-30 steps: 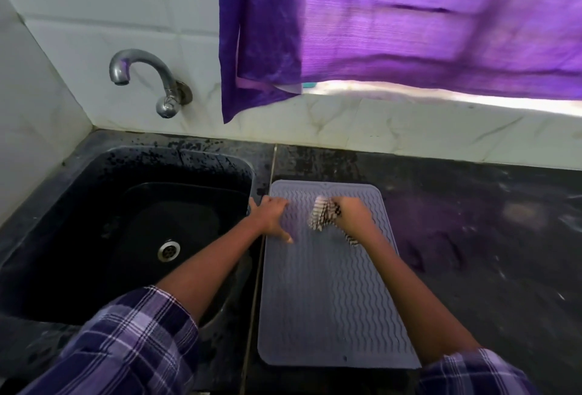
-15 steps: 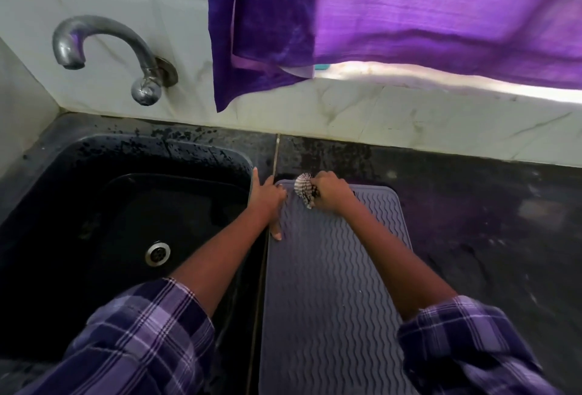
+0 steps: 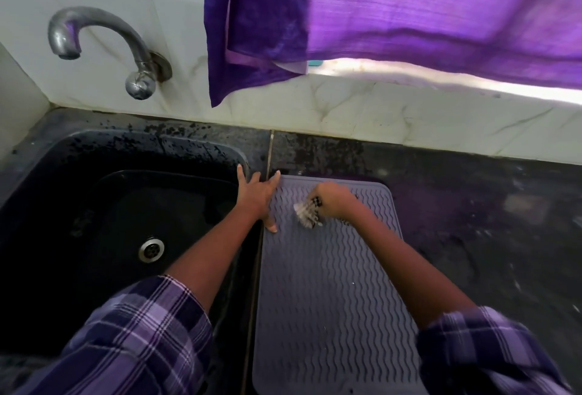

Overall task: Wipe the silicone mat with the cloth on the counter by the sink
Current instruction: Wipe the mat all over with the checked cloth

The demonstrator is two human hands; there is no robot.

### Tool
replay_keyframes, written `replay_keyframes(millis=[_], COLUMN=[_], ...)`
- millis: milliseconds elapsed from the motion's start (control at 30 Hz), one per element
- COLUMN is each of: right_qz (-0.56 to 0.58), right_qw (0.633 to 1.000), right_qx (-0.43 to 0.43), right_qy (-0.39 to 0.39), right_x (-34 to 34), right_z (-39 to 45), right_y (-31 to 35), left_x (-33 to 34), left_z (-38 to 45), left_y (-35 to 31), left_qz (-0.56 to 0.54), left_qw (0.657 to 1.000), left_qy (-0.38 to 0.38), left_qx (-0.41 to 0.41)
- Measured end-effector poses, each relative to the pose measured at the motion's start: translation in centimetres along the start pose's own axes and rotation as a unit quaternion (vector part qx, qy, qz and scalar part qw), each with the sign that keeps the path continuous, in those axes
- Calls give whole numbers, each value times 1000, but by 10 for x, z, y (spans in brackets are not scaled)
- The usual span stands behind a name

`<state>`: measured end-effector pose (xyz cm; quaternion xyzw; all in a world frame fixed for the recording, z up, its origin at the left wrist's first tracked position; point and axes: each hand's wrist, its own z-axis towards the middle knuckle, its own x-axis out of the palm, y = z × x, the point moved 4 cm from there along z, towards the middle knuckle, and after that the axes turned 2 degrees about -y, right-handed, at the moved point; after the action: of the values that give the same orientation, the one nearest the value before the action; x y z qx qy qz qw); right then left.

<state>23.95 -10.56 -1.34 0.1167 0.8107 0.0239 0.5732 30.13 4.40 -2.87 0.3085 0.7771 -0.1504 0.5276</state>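
A grey silicone mat [image 3: 327, 293] with wavy ridges lies on the dark counter just right of the sink. My right hand [image 3: 335, 200] grips a bunched black-and-white checked cloth [image 3: 308, 214] and holds it against the mat near its far end. My left hand [image 3: 256, 199] lies flat with fingers spread over the mat's far left corner and the sink rim, its thumb resting on the mat.
A black sink [image 3: 119, 237] with a steel drain [image 3: 151, 249] sits to the left, under a metal tap [image 3: 104, 48] on the tiled wall. A purple curtain [image 3: 393, 16] hangs above the counter. Dark stone counter [image 3: 491, 221] stretches to the right of the mat.
My right hand has drawn the cloth back toward me and a little right from the mat's far edge. My left hand has spread flatter at the mat's corner.
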Motion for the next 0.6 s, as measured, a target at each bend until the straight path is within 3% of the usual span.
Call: replay_keyframes(millis=[100,133,300,500,600], right_qz=[33,26,5,23,26], right_qw=[991,991,997,997,1000], right_qx=[47,49,40,-43,-7], right_qy=[-118,-125,-69,55,14], right_x=[-18,-17,11,29,3], right_z=[19,24,16,-40,-29], right_y=[11,19,31,37,23], left_x=[4,4,5,-4,-11], left_z=[-1,0,5,0,-8], left_y=[5,6,7,-3,-20], left_qz=[-28,-34,-1,65,85], left_qw=[999,999,1000,998,996], left_qy=[-8,-8,5,5,13], left_qx=[-20,-22,-13,-23,-13])
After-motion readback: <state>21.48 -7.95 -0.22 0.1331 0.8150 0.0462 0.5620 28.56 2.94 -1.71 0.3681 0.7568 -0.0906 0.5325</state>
